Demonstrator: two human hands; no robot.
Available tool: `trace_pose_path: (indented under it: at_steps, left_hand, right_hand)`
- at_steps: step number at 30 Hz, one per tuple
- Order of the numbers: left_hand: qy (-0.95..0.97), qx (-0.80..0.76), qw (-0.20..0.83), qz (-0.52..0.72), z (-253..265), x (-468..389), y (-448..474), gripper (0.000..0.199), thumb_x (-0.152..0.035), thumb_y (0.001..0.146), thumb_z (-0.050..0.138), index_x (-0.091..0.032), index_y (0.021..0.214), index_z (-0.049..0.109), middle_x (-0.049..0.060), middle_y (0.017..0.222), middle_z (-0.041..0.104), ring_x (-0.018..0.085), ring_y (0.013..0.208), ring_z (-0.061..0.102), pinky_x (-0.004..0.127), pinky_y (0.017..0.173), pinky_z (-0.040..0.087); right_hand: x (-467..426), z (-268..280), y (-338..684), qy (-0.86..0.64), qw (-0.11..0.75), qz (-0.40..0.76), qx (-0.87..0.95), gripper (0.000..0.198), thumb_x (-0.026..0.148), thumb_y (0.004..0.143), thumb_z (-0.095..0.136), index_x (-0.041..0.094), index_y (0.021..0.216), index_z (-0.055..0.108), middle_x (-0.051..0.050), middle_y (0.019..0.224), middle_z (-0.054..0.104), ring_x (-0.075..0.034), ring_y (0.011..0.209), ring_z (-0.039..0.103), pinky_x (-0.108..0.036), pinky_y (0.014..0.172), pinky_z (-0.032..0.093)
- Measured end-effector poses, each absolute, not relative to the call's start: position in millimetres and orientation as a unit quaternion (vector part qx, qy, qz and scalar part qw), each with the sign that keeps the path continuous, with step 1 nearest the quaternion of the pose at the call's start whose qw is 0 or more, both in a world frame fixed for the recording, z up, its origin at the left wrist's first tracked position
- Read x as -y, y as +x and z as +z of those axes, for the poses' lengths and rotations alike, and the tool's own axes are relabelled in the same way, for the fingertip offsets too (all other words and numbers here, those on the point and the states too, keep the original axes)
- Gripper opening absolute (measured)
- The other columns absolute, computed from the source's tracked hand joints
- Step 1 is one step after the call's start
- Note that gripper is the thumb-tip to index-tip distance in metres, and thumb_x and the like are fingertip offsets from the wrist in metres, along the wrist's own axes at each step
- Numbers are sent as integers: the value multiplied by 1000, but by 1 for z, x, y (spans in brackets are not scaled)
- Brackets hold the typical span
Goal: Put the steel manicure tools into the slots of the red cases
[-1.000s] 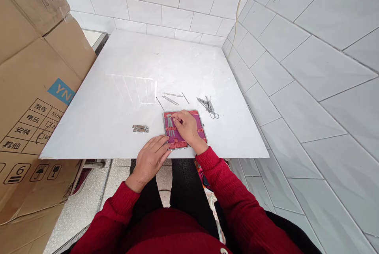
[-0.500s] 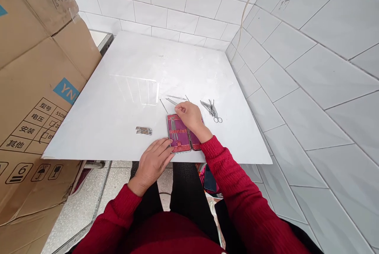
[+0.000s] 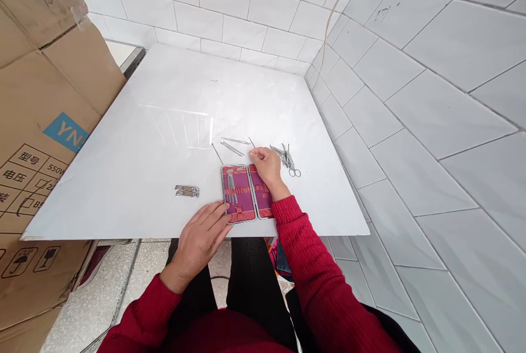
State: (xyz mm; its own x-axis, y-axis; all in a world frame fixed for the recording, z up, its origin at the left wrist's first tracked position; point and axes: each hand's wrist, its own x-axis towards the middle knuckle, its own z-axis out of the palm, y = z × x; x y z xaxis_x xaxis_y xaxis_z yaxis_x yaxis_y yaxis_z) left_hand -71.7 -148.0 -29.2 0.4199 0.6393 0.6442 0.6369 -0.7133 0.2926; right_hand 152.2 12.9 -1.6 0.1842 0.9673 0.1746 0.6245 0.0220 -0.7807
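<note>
An open manicure case (image 3: 245,204) with a red and purple lining lies at the table's front edge. Several slim metal tools (image 3: 232,188) sit in its left half. My left hand (image 3: 200,237) has its fingers stretched out, the tips resting on the case's lower left edge. Over the top of the right half, my right hand (image 3: 266,166) is closed in a pinch beside a thin metal stick (image 3: 251,141). The stick's lower end is hidden by the fingers, and I cannot tell whether they grip it. Flat metal tools (image 3: 232,148) and another thin stick (image 3: 217,153) lie just beyond the case.
Nail clippers (image 3: 187,191) lie left of the case on the white table (image 3: 164,84). To the right is a pile of metal tools with small scissors (image 3: 294,172). A large cardboard box (image 3: 53,90) stands at the left; tiled walls (image 3: 394,101) border the back and right.
My right hand has moved right, from the flat tools to the thin stick. The view has shifted slightly. My left hand stays at the case's edge.
</note>
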Motion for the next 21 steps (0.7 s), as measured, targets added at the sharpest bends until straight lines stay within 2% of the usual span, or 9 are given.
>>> trace_pose_path:
  at_steps: [12, 16, 21]
  left_hand:
    - [845, -369, -2, 387, -31, 146, -74, 21, -17, 100, 64, -20, 120, 68, 9, 127, 75, 26, 124, 69, 46, 106, 60]
    - [845, -368, -6, 388, -30, 146, -73, 22, -18, 100, 64, -20, 121, 69, 9, 127, 75, 26, 123, 70, 46, 107, 59]
    - [844, -369, -7, 390, -30, 146, -73, 20, -17, 100, 64, -20, 120, 68, 9, 126, 75, 26, 123, 70, 47, 104, 61]
  right_hand:
    - [-19, 5, 160, -662, 408, 209, 593, 20, 30, 91, 60, 20, 92, 76, -4, 93, 78, -19, 82, 67, -32, 79, 52]
    - [-30, 16, 167, -695, 323, 162, 622, 16, 30, 92, 62, 22, 91, 75, -4, 98, 77, -21, 87, 68, -35, 79, 51]
    - [-48, 19, 165, -730, 202, 70, 649, 8, 28, 89, 69, 22, 86, 74, -10, 98, 76, -26, 92, 68, -38, 81, 50]
